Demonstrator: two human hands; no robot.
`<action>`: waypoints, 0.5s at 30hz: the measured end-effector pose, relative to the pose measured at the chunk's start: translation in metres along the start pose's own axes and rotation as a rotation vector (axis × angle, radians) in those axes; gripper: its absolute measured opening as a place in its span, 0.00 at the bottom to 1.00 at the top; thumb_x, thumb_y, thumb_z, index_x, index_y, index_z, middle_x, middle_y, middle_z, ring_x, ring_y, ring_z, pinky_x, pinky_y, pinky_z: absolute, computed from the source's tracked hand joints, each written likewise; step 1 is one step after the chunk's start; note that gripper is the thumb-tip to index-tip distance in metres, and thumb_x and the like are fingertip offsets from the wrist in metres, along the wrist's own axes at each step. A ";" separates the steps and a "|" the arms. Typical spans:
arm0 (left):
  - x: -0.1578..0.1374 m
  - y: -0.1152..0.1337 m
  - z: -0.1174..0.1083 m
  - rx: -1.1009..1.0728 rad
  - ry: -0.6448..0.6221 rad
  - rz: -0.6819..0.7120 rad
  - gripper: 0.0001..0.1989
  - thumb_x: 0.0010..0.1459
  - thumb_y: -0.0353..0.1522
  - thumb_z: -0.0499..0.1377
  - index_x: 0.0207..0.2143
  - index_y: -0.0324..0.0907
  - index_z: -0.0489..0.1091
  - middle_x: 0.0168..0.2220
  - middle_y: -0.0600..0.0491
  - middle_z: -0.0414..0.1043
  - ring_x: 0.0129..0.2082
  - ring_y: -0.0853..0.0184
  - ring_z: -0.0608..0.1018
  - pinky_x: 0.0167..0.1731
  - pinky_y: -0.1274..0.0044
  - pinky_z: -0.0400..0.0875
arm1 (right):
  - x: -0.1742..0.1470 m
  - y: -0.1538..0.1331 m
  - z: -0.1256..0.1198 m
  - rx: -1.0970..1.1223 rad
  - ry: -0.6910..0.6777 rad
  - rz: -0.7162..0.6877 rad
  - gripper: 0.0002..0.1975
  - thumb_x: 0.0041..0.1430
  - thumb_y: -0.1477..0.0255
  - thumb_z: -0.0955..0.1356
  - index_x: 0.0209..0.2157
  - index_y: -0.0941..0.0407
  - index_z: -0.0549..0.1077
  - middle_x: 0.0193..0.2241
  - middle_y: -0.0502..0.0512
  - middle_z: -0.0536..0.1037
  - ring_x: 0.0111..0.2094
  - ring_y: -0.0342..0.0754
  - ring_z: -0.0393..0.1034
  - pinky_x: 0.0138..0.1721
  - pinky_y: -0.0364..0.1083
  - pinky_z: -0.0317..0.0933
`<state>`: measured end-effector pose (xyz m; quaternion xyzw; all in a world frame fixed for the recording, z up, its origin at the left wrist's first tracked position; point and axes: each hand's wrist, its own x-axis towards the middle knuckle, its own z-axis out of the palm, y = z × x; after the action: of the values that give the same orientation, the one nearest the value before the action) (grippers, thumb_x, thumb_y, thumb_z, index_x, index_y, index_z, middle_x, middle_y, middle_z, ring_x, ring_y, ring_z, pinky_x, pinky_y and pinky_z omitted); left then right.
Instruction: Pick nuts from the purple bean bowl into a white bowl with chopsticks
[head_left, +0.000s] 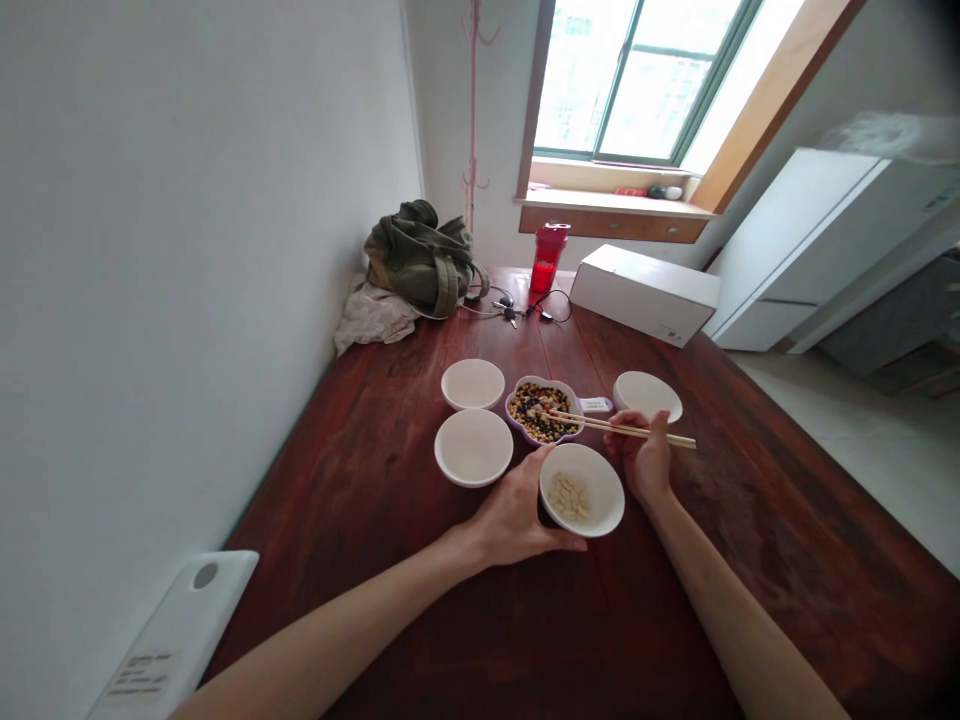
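Note:
My left hand (517,515) is wrapped round the side of a white bowl (606,515), which is tilted a little and has several pale, flat pieces (570,495) at its bottom. In my right hand (646,455) is a pair of chopsticks (626,430). Their tips reach into a purple-rimmed, flower-shaped dish (513,424) with a handle. Mixed beans and grains (541,412), black, yellow and reddish, fill that dish. Whether the chopstick tips grip a piece is too small to tell.
Two white bowls (474,448) stand left of the dish, and another white bowl (648,394) lies beyond my right hand. Farther back are a green bag (424,260), keys (510,313), a red shaker bottle (549,260) and a white box (641,290). A wall borders the table's left side.

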<state>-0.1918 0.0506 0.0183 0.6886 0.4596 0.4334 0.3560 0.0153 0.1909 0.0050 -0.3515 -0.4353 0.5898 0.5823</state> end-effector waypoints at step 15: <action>0.001 0.002 -0.001 -0.018 0.003 -0.002 0.62 0.38 0.47 0.78 0.70 0.43 0.51 0.67 0.39 0.61 0.67 0.44 0.65 0.68 0.54 0.58 | -0.011 -0.001 0.007 -0.299 -0.079 -0.090 0.34 0.63 0.39 0.59 0.30 0.53 0.78 0.23 0.53 0.77 0.25 0.48 0.73 0.21 0.44 0.62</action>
<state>-0.1917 0.0505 0.0209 0.6844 0.4569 0.4381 0.3617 0.0102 0.1794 0.0074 -0.3908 -0.5561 0.5051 0.5318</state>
